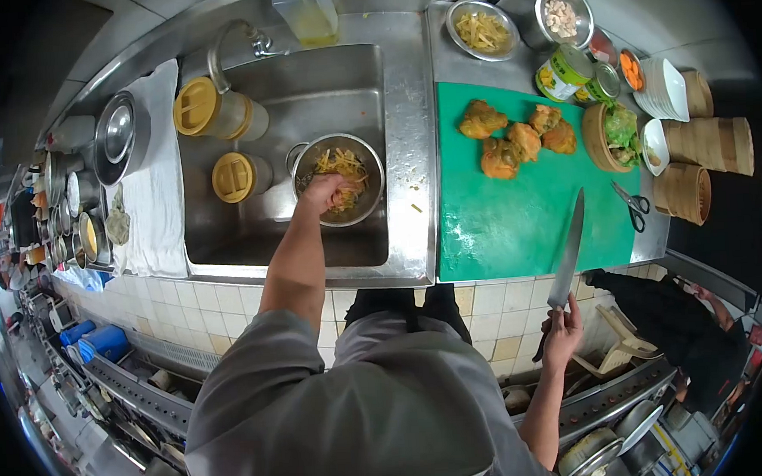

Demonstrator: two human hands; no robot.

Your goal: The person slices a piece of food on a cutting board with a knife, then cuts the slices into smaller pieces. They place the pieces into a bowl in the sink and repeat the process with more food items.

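My left hand (327,192) reaches down into a metal pot (374,206) in the sink, its fingers curled into yellowish shredded strips (336,160); the fingertips are partly hidden. In my right hand (561,334) is the handle of a large kitchen knife (570,250). Its blade points away from me over the front right part of the green cutting board (509,223). Several browned chunks of cooked meat (522,142) lie at the back of the board.
Yellow-lidded containers (232,178) stand in the sink (278,80), under a faucet (219,61). Scissors (632,203), a bamboo steamer with greens (600,139), cans (562,73) and a bowl of strips (483,33) surround the board. Another person (687,330) in black is at the right.
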